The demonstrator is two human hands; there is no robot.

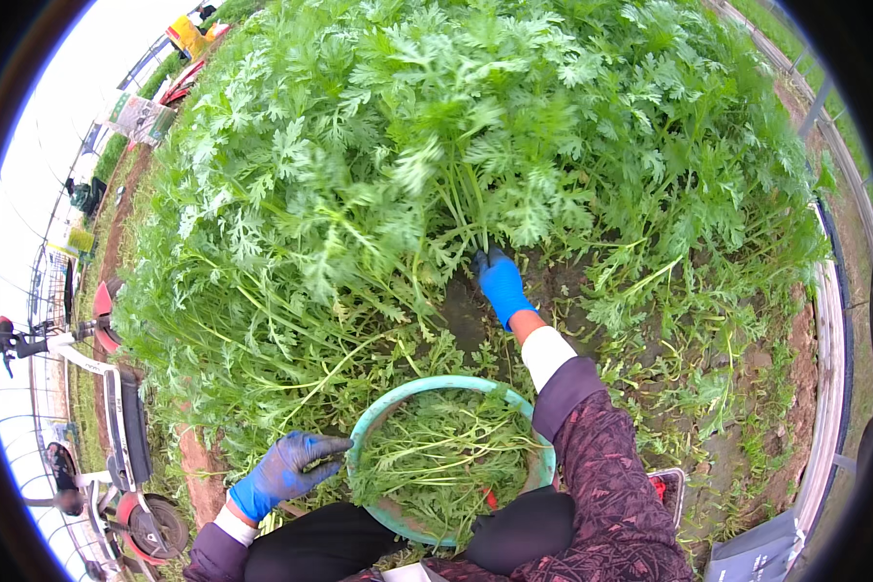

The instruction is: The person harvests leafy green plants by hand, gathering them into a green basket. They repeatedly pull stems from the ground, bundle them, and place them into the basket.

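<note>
My right hand (500, 284), in a blue glove, reaches into the base of a dense stand of leafy greens (407, 131) with deeply cut leaves. Its fingers are closed around a bunch of pale green stems (473, 204); the fingertips are partly hidden among them. Some leaves above it are blurred. My left hand (291, 465), in a soiled blue glove, is beside the left rim of a round green tub (369, 422). Its fingers point at the rim and hold nothing; whether they touch it I cannot tell. Cut greens (444, 451) lie in the tub, between my knees.
Low stalks and bare soil (727, 465) are at the right, bounded by a pale board edge (829, 349). A crate (671, 491) stands by my right elbow, with a grey bag (753, 549) farther right. A white scooter (120, 429) is parked at the left, by the path.
</note>
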